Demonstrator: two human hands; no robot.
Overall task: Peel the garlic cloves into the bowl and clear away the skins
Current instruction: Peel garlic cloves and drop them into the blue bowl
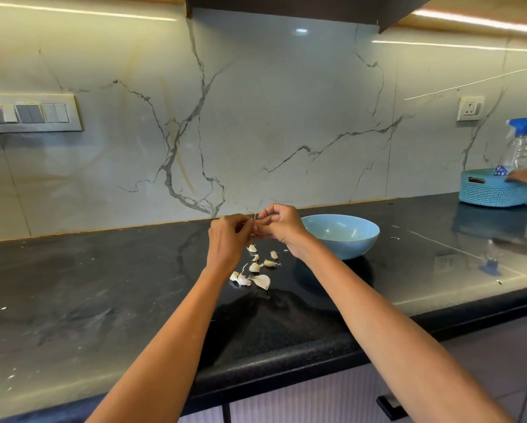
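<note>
Both hands meet above the black polished stone desk (103,300), raised just off its surface and close to the back wall. Left hand (229,239): fingers curled inward, grip narrow, fingertips brought together toward the right hand. Right hand (282,227): thumb and forefinger form a tight pinch, the remaining fingers bent loosely above. Between the two grips sits a small pale garlic clove (256,228), mostly hidden by the fingers; a thin wisp of skin stands up from it. It appears that both hands hold the same clove, though the contact point of the left fingertips cannot be made out. Directly below the hands, on the desk, lies a loose scatter of white papery garlic skins and cloves (254,268), the largest piece nearest the desk's front edge; which of these are peeled cloves and which are empty skins cannot be told at this size. The round light-blue bowl (341,236) stands upright on the desk just to the right of the right wrist, near the scatter but apart from it; its visible interior shows only bare blue wall. Small white flecks (394,238) are spread elsewhere on the desk. Far right, at the back of the desk: a light-blue woven basket (494,190) with a clear spray bottle with blue trigger head (519,141) behind it. Another person's hand (526,177) rests at the basket's rim.
</note>
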